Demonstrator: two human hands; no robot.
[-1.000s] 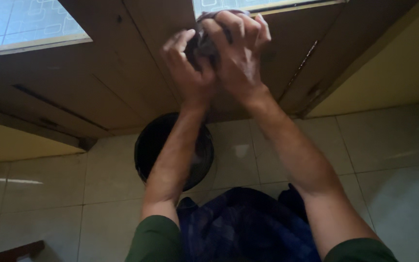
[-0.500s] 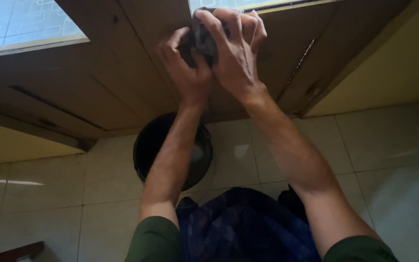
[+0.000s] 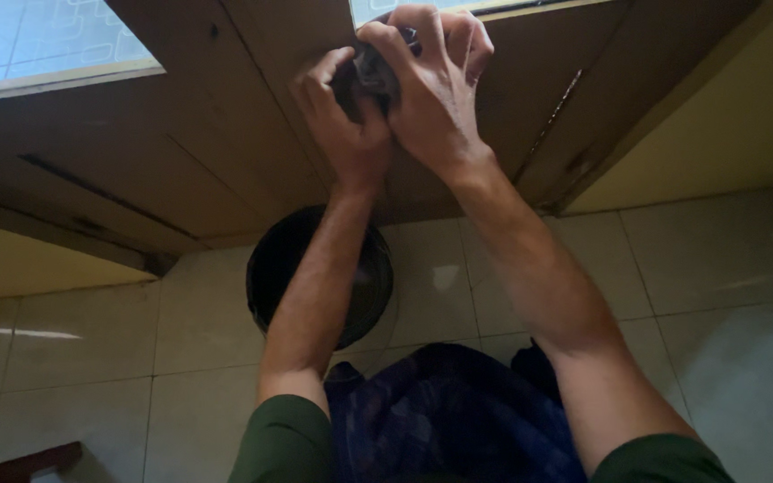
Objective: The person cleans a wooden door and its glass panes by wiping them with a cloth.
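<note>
Gripping one dark cloth (image 3: 370,73) together, left hand (image 3: 344,125) and right hand (image 3: 436,94) squeeze it above a black bucket (image 3: 319,277).

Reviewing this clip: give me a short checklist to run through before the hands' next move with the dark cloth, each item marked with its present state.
1. Both hands gripping the dark crumpled cloth: ok; left hand and right hand are closed around it.
2. Round black bucket on the floor below the hands: ok, roughly beneath them, partly hidden by the left forearm.
3. Bucket contents: cannot tell, the inside is too dark.
4. Cloth wet or dripping: cannot tell.
5. Brown wooden door clear of the hands: cannot tell; the hands appear in front of it, contact unclear.
6. Pale tiled floor dry: cannot tell, it only shows a sheen.
</note>
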